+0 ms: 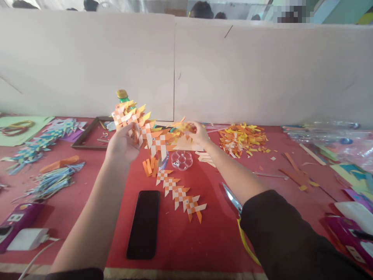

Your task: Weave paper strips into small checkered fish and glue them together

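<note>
Several woven paper fish (145, 134) in orange, white and yellow form a fanned bundle, gripped by my left hand (124, 144) at its left part. At the bundle's right end my right hand (198, 134) has its fingers closed around a blurred orange-yellow paper piece (186, 127). Whether that piece is joined to the bundle I cannot tell. A row of orange-and-white paper fish (177, 190) lies overlapping on the red table below. Beside it are orange folded strips (150, 167) and a clear flower-shaped dish (182, 160) with tiny black-and-white bits.
A black phone (143, 224) lies near the front edge. Scissors with yellow handles (247, 243) are partly under my right forearm. Orange and yellow scraps (241, 138) are heaped at the right rear. Blue-green woven fish (43, 144) lie left; a green bottle (122, 94) stands behind the bundle.
</note>
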`<state>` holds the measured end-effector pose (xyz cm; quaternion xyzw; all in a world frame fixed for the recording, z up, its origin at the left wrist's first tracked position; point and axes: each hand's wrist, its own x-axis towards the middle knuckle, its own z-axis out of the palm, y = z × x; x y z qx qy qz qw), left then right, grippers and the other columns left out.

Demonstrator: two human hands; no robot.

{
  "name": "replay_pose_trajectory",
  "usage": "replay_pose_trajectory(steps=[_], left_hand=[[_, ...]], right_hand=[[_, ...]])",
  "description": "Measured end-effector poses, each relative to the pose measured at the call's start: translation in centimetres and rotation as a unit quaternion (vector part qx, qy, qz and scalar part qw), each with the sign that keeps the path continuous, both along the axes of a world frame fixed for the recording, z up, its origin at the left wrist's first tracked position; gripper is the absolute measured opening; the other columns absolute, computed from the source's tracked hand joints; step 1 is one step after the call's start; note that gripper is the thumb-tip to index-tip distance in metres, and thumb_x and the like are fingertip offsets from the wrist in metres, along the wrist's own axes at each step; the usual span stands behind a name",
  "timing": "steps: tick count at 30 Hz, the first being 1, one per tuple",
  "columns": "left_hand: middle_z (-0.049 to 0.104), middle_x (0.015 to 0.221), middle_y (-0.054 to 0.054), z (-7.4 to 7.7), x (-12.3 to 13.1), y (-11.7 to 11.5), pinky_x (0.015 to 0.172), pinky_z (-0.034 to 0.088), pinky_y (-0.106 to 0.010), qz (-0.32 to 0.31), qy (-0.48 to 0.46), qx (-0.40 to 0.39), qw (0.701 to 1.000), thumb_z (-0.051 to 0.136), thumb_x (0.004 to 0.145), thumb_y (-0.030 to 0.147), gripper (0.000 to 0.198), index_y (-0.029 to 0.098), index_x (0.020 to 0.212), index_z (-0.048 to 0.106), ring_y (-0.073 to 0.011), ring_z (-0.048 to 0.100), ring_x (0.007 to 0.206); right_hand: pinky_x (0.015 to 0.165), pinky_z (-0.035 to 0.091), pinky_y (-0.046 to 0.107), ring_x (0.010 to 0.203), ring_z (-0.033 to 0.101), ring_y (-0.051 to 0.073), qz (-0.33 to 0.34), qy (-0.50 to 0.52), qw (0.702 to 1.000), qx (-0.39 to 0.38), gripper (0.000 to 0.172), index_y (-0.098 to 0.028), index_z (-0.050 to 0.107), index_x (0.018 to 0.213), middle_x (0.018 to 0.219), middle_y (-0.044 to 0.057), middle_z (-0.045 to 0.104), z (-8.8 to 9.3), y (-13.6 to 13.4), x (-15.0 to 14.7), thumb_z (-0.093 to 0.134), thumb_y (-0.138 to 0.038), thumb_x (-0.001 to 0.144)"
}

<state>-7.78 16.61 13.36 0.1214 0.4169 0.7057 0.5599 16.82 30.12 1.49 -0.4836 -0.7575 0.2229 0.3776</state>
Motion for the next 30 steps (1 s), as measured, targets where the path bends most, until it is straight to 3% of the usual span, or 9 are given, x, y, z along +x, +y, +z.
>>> replay_pose_trajectory(steps=[7,10,12,14,17,21,24,27,30], left_hand=[[0.063,0.061,0.003,-0.9,1.4,0.6,0.043,0.046,-0.016,0.015,-0.01,0.023,1.0,0.054,0.084,0.002,0.017,0.019,0.08,0.058,-0.0079,0.061,0.047],[0.063,0.063,0.003,-1.4,2.5,0.9,0.044,0.045,-0.018,0.012,-0.001,0.033,0.999,0.056,0.081,0.001,0.019,0.02,0.08,0.056,-0.0086,0.061,0.048],[0.063,0.064,0.003,-1.7,3.5,1.2,0.046,0.047,-0.019,0.007,0.0,0.033,0.999,0.057,0.079,0.0,0.02,0.02,0.076,0.053,-0.0097,0.061,0.049],[0.062,0.064,0.003,-1.6,4.5,1.4,0.048,0.048,-0.021,-0.003,-0.005,0.033,0.999,0.058,0.077,0.002,0.02,0.02,0.074,0.052,-0.0108,0.061,0.051],[0.062,0.065,0.002,-1.0,5.7,1.3,0.049,0.049,-0.021,-0.016,-0.021,0.042,0.999,0.057,0.08,0.01,0.01,0.02,0.078,0.057,-0.0108,0.061,0.052],[0.064,0.066,0.001,-0.6,6.4,0.6,0.044,0.045,-0.02,-0.016,-0.019,0.049,0.998,0.063,0.083,0.031,0.011,0.02,0.082,0.062,-0.0106,0.06,0.05],[0.065,0.067,0.002,-1.3,6.1,0.4,0.041,0.042,-0.017,0.003,0.001,0.02,1.0,0.073,0.076,0.017,0.013,0.02,0.08,0.061,-0.0079,0.059,0.049],[0.062,0.061,0.004,-1.8,4.9,0.5,0.039,0.041,-0.015,0.018,0.0,-0.009,1.0,0.067,0.081,0.01,0.013,0.019,0.076,0.059,-0.0063,0.057,0.044],[0.058,0.052,0.005,-1.4,3.2,0.3,0.033,0.037,-0.015,0.028,-0.005,-0.03,0.999,0.061,0.087,0.012,0.016,0.018,0.072,0.058,-0.0068,0.055,0.038]], right_hand=[[0.079,0.052,0.03,0.087,0.064,0.015,-0.036,0.186,0.98,0.054,0.045,-0.025,0.053,0.123,0.097,0.003,0.065,6.3,1.3,1.2,0.05,-0.058,0.092],[0.075,0.05,0.027,0.079,0.062,0.012,-0.005,0.222,0.972,0.08,0.043,-0.028,0.055,0.117,0.093,-0.001,0.064,9.3,-0.8,0.0,0.053,-0.06,0.089],[0.072,0.05,0.027,0.077,0.061,0.011,0.053,0.247,0.962,0.1,0.04,-0.027,0.053,0.116,0.091,-0.002,0.062,10.9,-2.9,-1.4,0.055,-0.056,0.089],[0.07,0.049,0.026,0.074,0.06,0.011,0.078,0.201,0.97,0.112,0.037,-0.027,0.053,0.116,0.09,-0.002,0.061,11.8,-5.0,-2.8,0.055,-0.053,0.09],[0.081,0.049,0.03,0.09,0.062,0.016,0.08,0.031,0.987,0.137,0.033,-0.024,0.058,0.113,0.102,0.002,0.066,11.7,-7.5,-4.6,0.063,-0.043,0.086],[0.082,0.048,0.037,0.093,0.06,0.022,0.088,-0.046,0.985,0.142,0.029,-0.02,0.065,0.107,0.1,0.007,0.067,10.3,-9.6,-5.9,0.067,-0.037,0.083],[0.089,0.046,0.037,0.097,0.058,0.022,0.101,-0.063,0.981,0.153,0.03,-0.023,0.069,0.106,0.097,0.005,0.066,9.8,-10.2,-5.8,0.07,-0.039,0.081],[0.096,0.045,0.033,0.104,0.058,0.018,0.073,-0.057,0.986,0.141,0.023,-0.027,0.07,0.103,0.106,0.002,0.064,9.6,-8.8,-4.1,0.061,-0.043,0.089],[0.098,0.045,0.039,0.108,0.057,0.02,-0.039,-0.054,0.994,0.085,0.031,-0.019,0.065,0.111,0.114,0.008,0.062,8.5,-5.3,-0.6,0.039,-0.034,0.101]])
